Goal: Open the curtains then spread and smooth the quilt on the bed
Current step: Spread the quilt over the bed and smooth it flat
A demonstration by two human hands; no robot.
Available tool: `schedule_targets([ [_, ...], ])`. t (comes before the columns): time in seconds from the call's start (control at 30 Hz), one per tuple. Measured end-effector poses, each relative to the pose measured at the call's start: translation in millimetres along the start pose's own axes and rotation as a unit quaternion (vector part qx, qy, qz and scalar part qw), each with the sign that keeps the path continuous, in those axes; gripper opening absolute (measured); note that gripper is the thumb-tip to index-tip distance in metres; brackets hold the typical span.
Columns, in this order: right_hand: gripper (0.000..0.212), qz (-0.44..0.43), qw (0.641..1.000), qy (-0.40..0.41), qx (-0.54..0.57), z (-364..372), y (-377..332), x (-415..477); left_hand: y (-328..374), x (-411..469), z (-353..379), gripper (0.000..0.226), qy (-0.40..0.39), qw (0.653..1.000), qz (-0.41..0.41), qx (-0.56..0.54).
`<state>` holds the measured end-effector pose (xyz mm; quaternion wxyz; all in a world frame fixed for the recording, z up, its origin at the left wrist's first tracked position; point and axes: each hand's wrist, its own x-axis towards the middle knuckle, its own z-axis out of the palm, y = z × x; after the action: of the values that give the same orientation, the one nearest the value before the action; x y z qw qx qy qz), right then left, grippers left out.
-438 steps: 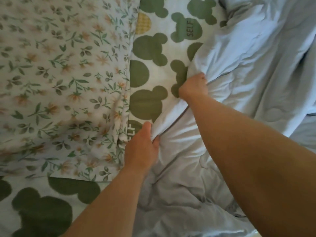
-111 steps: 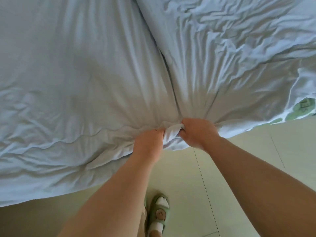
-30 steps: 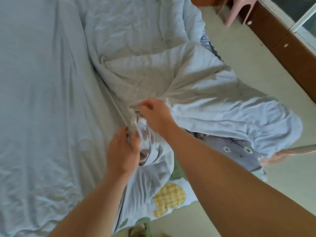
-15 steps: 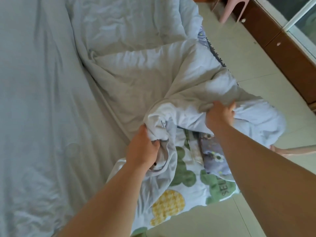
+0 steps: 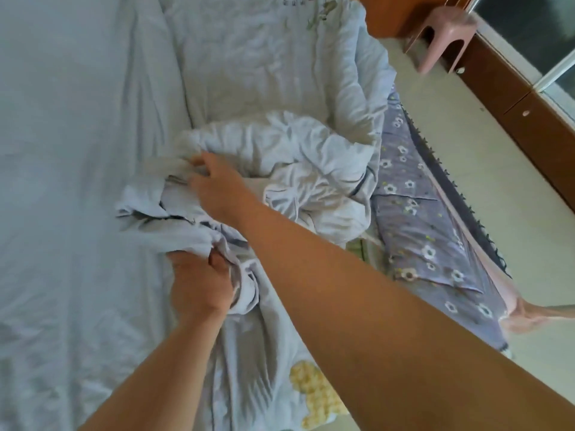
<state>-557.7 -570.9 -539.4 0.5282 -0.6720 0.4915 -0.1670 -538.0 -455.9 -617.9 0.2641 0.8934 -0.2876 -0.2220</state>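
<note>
A pale blue quilt covers most of the bed, smooth on the left and bunched into thick folds at the centre right. My left hand grips a gathered fold of the quilt near the bed's near side, thumb over the cloth. My right hand reaches across above it onto another crumpled fold, fingers curled and blurred, so I cannot tell if it holds the cloth. No curtains are in view.
A purple flowered sheet hangs over the bed's right side. Beyond it lie cream floor tiles, a pink plastic stool and a brown wooden cabinet under a window. A yellow checked patch of the printed sheet shows near me.
My right hand has left the quilt's right part and swung left over the bunched fold. My left hand has pulled its fold further onto the bed, covering most of the printed sheet.
</note>
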Motion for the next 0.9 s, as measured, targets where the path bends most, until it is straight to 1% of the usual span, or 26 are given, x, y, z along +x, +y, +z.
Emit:
schedule_targets([
  [0.03,0.037,0.01,1.0,-0.005,-0.025,2.6,11.1,-1.2,-7.2,0.3,-3.9,0.061,-0.011,1.0,-0.023,0.005],
  [0.07,0.042,0.015,0.997,0.004,-0.069,-0.5,24.2,-5.9,-12.6,-1.2,-5.8,0.059,-0.014,0.999,-0.029,0.011],
  [0.1,0.044,0.011,0.992,0.019,-0.124,-4.0,39.6,-11.7,-17.1,-5.1,-6.3,0.057,-0.014,0.999,-0.028,0.014],
  [0.17,0.036,-0.007,0.969,0.058,-0.241,-18.0,64.5,-32.5,-24.1,-13.8,-1.7,0.062,0.01,0.999,-0.023,0.036],
  [0.23,0.025,-0.014,0.938,0.085,-0.337,-35.9,92.9,-56.9,-24.7,-29.4,6.6,0.063,0.064,0.994,0.039,0.084],
  [0.27,0.022,0.005,0.928,0.081,-0.364,-44.2,104.2,-68.1,-22.3,-33.8,8.4,0.062,0.085,0.987,0.09,0.106],
  [0.3,0.021,0.033,0.914,0.063,-0.398,-53.3,118.2,-80.5,-20.5,-40.4,11.9,0.062,0.098,0.978,0.139,0.121],
  [0.33,0.022,0.063,0.896,0.031,-0.438,-63.5,135.5,-93.2,-15.7,-49.5,16.6,0.063,0.095,0.971,0.178,0.127],
  [0.37,0.024,0.092,0.87,-0.015,-0.484,-75.6,153.4,-106.0,-10.9,-59.6,23.6,0.065,0.086,0.964,0.212,0.133],
  [0.4,0.026,0.104,0.835,-0.064,-0.536,-87.1,171.4,-115.2,-6.3,-68.1,30.3,0.066,0.072,0.957,0.24,0.148],
  [0.43,0.03,0.109,0.799,-0.11,-0.581,-100.8,190.6,-124.9,-0.7,-80.1,40.2,0.067,0.051,0.949,0.261,0.169],
  [0.47,0.034,0.1,0.771,-0.143,-0.612,-111.4,207.1,-131.8,3.5,-89.7,48.8,0.068,0.023,0.942,0.273,0.192],
  [0.5,0.038,0.099,0.759,-0.159,-0.623,-120.0,217.6,-137.7,7.7,-99.0,56.3,0.069,-0.006,0.935,0.279,0.219],
  [0.57,0.041,0.062,0.758,-0.156,-0.631,-143.2,234.7,-148.9,18.1,-125.0,76.0,0.068,-0.064,0.92,0.275,0.273],
  [0.6,0.042,0.045,0.741,-0.153,-0.652,-153.6,241.4,-149.6,21.2,-135.4,85.3,0.068,-0.098,0.913,0.264,0.296],
  [0.63,0.043,0.041,0.716,-0.152,-0.68,-164.5,247.0,-149.8,23.8,-146.1,96.1,0.068,-0.125,0.906,0.254,0.313],
  [0.67,0.044,0.027,0.703,-0.157,-0.693,-179.0,254.3,-152.2,28.8,-159.5,109.3,0.068,-0.146,0.901,0.246,0.325],
  [0.73,0.05,0.048,0.701,-0.146,-0.696,-204.1,271.4,-155.0,40.8,-179.4,131.5,0.069,-0.174,0.896,0.232,0.336],
  [0.77,0.052,0.094,0.753,-0.11,-0.642,-218.2,282.6,-157.7,48.2,-188.5,143.5,0.07,-0.189,0.895,0.224,0.336],
  [0.8,0.055,0.137,0.825,-0.039,-0.547,-237.1,293.6,-163.2,57.8,-197.6,157.2,0.071,-0.207,0.893,0.213,0.337],
  [0.83,0.056,0.174,0.873,0.063,-0.45,-258.2,306.8,-170.9,67.2,-204.4,169.7,0.073,-0.222,0.891,0.206,0.34],
  [0.87,0.054,0.201,0.882,0.138,-0.402,-281.5,323.2,-180.4,75.1,-209.3,181.1,0.074,-0.229,0.888,0.203,0.342],
  [0.9,0.05,0.228,0.874,0.169,-0.393,-314.2,331.7,-192.9,87.1,-218.1,197.4,0.074,-0.232,0.888,0.201,0.343],
])
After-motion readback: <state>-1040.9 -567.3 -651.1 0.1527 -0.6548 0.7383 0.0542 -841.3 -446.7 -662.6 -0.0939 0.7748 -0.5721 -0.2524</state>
